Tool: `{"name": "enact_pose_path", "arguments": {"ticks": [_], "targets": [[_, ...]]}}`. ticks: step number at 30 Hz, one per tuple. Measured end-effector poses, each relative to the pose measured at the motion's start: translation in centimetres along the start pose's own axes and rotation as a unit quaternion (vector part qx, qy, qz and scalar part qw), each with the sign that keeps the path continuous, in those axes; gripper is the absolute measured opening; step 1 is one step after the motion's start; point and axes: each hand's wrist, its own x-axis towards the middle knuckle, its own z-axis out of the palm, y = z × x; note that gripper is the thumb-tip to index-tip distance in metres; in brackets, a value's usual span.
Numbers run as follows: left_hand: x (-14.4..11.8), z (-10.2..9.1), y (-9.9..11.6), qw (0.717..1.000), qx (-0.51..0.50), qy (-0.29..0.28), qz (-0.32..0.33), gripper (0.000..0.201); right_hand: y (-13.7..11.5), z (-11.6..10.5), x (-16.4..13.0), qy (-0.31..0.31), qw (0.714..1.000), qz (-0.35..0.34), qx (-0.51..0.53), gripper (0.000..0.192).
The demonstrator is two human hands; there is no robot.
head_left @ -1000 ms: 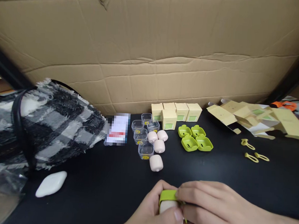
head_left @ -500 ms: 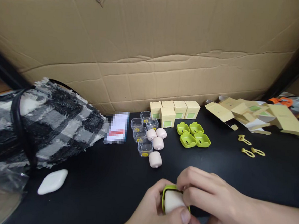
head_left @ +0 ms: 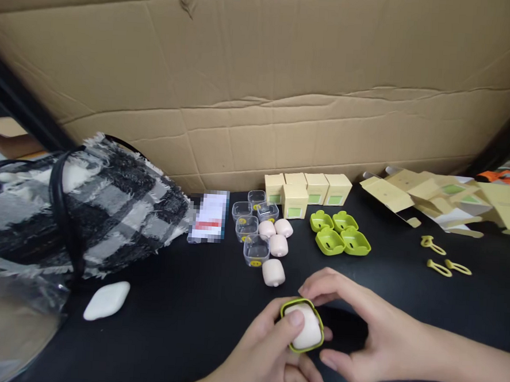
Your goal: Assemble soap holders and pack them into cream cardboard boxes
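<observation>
A pale pink rounded case sits inside a lime green silicone cover (head_left: 303, 328), held above the black table (head_left: 186, 325) near its front edge. My left hand (head_left: 266, 359) grips it from below, with the thumb pressed on the pink top. My right hand (head_left: 354, 329) cups the green rim from the right, fingertips at its far edge. Just beyond lie several loose pink cases (head_left: 273, 271) and several clear plastic cups (head_left: 255, 250).
Several green covers (head_left: 339, 235) and small yellow boxes (head_left: 310, 188) stand by the cardboard wall (head_left: 261, 87). Flattened yellow boxes (head_left: 440, 194) and yellow loops (head_left: 443, 266) lie at the right. A plaid bag (head_left: 72, 208) and a white case (head_left: 107, 300) sit at the left.
The green cover now wraps around the pink case, which I have turned face up and lifted away from me. My right fingers have spread off the top.
</observation>
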Motion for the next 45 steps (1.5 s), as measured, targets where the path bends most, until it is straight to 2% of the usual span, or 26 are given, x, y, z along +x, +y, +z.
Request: {"name": "enact_pose_path", "arguments": {"ticks": [3, 6, 8, 9, 10, 11, 12, 14, 15, 16, 17, 18, 20, 22, 23, 28, 32, 34, 35, 37, 41, 45], "targets": [[0.2, -0.3, -0.6, 0.999, 0.04, 0.005, -0.001, 0.064, 0.1, 0.4, -0.2, -0.025, 0.999, 0.036, 0.019, 0.059], [0.2, -0.9, -0.3, 0.987, 0.153, -0.039, 0.011, 0.076, -0.3, 0.5, -0.4, 0.003, 0.997, 0.036, 0.069, 0.057], [-0.3, -1.1, 1.0, 0.954, 0.286, -0.059, 0.074, 0.07, -0.5, 0.3, -0.4, 0.057, 0.992, 0.029, 0.113, 0.057], [-0.6, -1.2, 1.9, 0.921, 0.363, -0.05, 0.128, 0.056, -0.6, 0.0, -0.4, 0.087, 0.988, 0.028, 0.127, 0.056], [-0.9, -1.3, 3.0, 0.866, 0.453, -0.019, 0.211, 0.04, -0.5, -0.3, -0.3, 0.115, 0.984, 0.032, 0.133, 0.054], [-1.2, -1.3, 4.1, 0.787, 0.542, 0.032, 0.292, 0.023, -0.4, -0.6, -0.2, 0.141, 0.981, 0.039, 0.131, 0.053], [-1.4, -1.4, 5.2, 0.701, 0.628, 0.071, 0.329, 0.015, -0.2, -0.9, -0.1, 0.16, 0.978, 0.046, 0.127, 0.051], [-1.6, -1.6, 7.1, 0.523, 0.76, 0.115, 0.368, 0.032, 0.4, -1.3, 0.1, 0.187, 0.972, 0.053, 0.132, 0.05], [-1.5, -1.8, 7.8, 0.449, 0.806, 0.128, 0.365, 0.035, 0.7, -1.4, 0.2, 0.195, 0.969, 0.053, 0.143, 0.05], [-1.4, -2.0, 8.3, 0.388, 0.837, 0.137, 0.36, 0.035, 0.9, -1.5, 0.3, 0.201, 0.966, 0.05, 0.158, 0.048], [-1.3, -2.2, 8.7, 0.343, 0.86, 0.143, 0.351, 0.031, 1.1, -1.5, 0.4, 0.205, 0.962, 0.047, 0.172, 0.045], [-1.2, -2.3, 9.0, 0.31, 0.875, 0.145, 0.343, 0.024, 1.1, -1.6, 0.4, 0.209, 0.96, 0.045, 0.181, 0.042], [-1.3, -2.3, 9.4, 0.274, 0.894, 0.136, 0.328, 0.012, 0.8, -1.7, 0.4, 0.218, 0.957, 0.054, 0.183, 0.035], [-1.7, -2.1, 9.8, 0.271, 0.906, 0.114, 0.304, 0.016, 0.4, -1.9, 0.3, 0.225, 0.956, 0.07, 0.177, 0.032], [-2.2, -1.9, 10.1, 0.284, 0.91, 0.102, 0.285, 0.019, 0.2, -2.0, 0.3, 0.225, 0.955, 0.077, 0.177, 0.03], [-5.0, -0.5, 11.2, 0.401, 0.904, 0.045, 0.142, 0.016, -0.2, -1.9, 0.1, 0.223, 0.963, 0.094, 0.119, 0.031], [-5.6, 0.2, 10.5, 0.489, 0.866, -0.039, 0.097, 0.017, -0.1, -1.3, 0.0, 0.202, 0.973, 0.078, 0.073, 0.05], [-4.7, 0.0, 9.2, 0.539, 0.831, -0.071, 0.118, 0.018, -0.2, -1.0, -0.2, 0.189, 0.979, 0.058, 0.049, 0.052], [-4.1, -0.2, 8.3, 0.563, 0.807, -0.083, 0.157, 0.023, -0.3, -0.9, -0.3, 0.182, 0.982, 0.045, 0.034, 0.052], [-2.7, -0.6, 6.4, 0.603, 0.762, -0.051, 0.229, 0.037, -0.5, -0.7, -0.5, 0.169, 0.986, 0.013, 0.001, 0.054], [-0.8, -1.3, 3.4, 0.665, 0.687, -0.018, 0.294, 0.041, -0.8, -0.3, -0.7, 0.123, 0.992, -0.029, -0.025, 0.059], [-0.2, -3.1, 1.9, 0.708, 0.63, -0.01, 0.319, 0.053, -1.2, -0.2, -0.4, 0.113, 0.992, -0.045, -0.036, 0.055]]}}
